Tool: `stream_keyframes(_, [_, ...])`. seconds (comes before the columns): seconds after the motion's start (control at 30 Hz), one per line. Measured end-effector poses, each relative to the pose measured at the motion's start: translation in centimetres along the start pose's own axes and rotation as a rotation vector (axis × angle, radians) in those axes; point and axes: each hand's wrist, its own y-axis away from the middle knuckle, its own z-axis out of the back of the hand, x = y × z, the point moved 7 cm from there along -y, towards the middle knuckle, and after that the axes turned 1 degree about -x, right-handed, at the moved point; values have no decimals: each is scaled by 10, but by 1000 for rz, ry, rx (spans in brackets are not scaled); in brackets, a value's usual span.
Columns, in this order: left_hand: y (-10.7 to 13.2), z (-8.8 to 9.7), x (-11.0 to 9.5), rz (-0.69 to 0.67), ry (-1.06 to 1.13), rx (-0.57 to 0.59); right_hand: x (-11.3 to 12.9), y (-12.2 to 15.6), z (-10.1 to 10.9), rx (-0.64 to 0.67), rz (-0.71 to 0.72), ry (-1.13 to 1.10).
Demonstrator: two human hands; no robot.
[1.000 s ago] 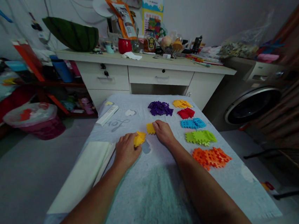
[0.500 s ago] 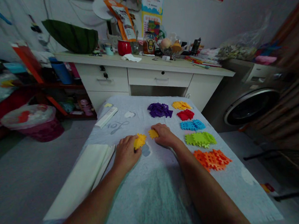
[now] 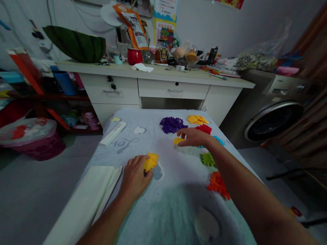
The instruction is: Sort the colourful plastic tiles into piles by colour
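My left hand (image 3: 135,176) is closed around yellow interlocking toy pieces (image 3: 151,161) with notched edges, over the middle of the cloth-covered table. Their exact number is hard to make out. My right hand (image 3: 193,137) has a single yellow piece (image 3: 178,140) between thumb and fingers, just in front of the purple pile (image 3: 172,124). Beyond and beside that hand lie a yellow pile (image 3: 197,119) and a red pile (image 3: 204,129). My right hand and forearm partly cover the blue pile (image 3: 219,140), green pile (image 3: 207,159) and orange pile (image 3: 218,185).
A long white box (image 3: 113,134) lies at the table's far left, and a folded white sheet (image 3: 74,212) along its left edge. Behind stands a white drawer desk (image 3: 114,92) with clutter on top. A washing machine (image 3: 272,116) is at right, a lined bin (image 3: 29,139) at left.
My right hand has moved right and away from my left hand, taking a yellow piece towards the coloured piles. My left hand keeps its yellow pieces. The view has shifted slightly.
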Motion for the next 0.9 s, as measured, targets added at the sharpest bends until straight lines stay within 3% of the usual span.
stream_keyframes(0.1, [0, -1, 1, 8, -5, -1, -42, -15, 26, -187, -38, 39])
stream_keyframes(0.23, [1, -2, 3, 19, 2, 8, -104, -31, 53, -424, -239, 114])
stream_keyframes(0.43, [1, -2, 3, 21, 45, -6, -169, -46, 60, -531, -512, 107])
stream_keyframes(0.67, [2, -2, 4, 20, 57, -16, -208, -61, 46, -503, -664, 76])
stream_keyframes(0.9, [2, -1, 3, 34, 68, -7, -212, -74, 43, -499, -649, 106])
